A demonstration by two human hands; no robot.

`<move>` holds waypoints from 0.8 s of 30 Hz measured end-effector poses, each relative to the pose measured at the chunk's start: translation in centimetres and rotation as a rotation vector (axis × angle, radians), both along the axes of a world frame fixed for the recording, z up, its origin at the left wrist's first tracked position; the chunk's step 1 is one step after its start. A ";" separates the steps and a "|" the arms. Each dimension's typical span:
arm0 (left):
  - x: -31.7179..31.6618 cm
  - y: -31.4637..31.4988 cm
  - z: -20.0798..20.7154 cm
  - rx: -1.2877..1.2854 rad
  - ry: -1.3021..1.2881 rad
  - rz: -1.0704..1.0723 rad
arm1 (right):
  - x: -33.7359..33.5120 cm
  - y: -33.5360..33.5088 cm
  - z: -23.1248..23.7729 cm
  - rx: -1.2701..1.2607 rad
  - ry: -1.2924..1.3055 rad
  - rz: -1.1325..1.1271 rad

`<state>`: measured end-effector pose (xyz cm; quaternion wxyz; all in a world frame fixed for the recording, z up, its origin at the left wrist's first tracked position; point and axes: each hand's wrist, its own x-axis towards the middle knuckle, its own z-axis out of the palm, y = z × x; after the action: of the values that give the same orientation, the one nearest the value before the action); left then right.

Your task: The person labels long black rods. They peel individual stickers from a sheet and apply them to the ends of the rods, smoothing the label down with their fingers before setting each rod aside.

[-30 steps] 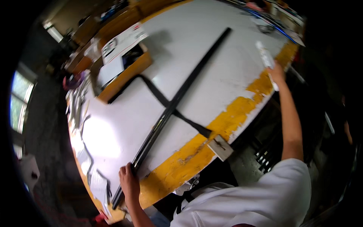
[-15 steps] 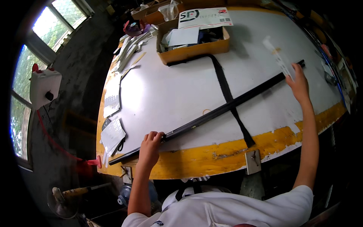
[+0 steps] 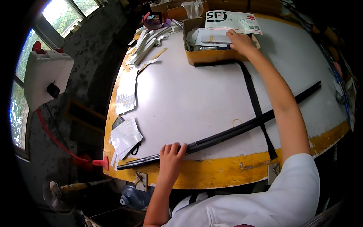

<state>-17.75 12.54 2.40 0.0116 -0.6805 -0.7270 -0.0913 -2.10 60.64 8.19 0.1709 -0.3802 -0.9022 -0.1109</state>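
Two long, slim black rods lie side by side, slanting across the table from near left to far right. My left hand is closed around them near their left end, by the yellow front edge. My right hand reaches over the cardboard box at the back, its fingers pinching the end of a flat pale strip-shaped packet with a yellowish band round it. Under that packet, white papers and mixed small items fill the box. A black fabric strap runs from the box beneath the rods to the front edge.
A printed white sheet lies across the back of the box. Pale strips, a silvery card pile and clear packets line the left edge. A rubber band rests by the rods. Metal clamps sit at the front edge.
My right hand has left the rods' right end and carried the banded packet left and back to the box. My left hand still holds the rods; the view has shifted.
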 end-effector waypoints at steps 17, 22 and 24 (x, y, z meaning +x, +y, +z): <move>-1.2 -0.8 0.6 0.039 -0.181 0.033 | 6.9 -17.1 -0.7 -0.144 0.044 0.556; -0.3 -1.4 2.2 0.054 -0.200 -0.007 | 13.2 -28.5 0.7 -0.313 -0.113 0.321; 0.4 -2.1 3.1 0.050 -0.185 -0.007 | 15.1 -30.1 0.4 -0.341 -0.133 0.268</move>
<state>-17.32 10.40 5.54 -0.0391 -0.6712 -0.7200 -0.1718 12.98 30.52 8.61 0.0574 -0.2720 -0.9596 0.0423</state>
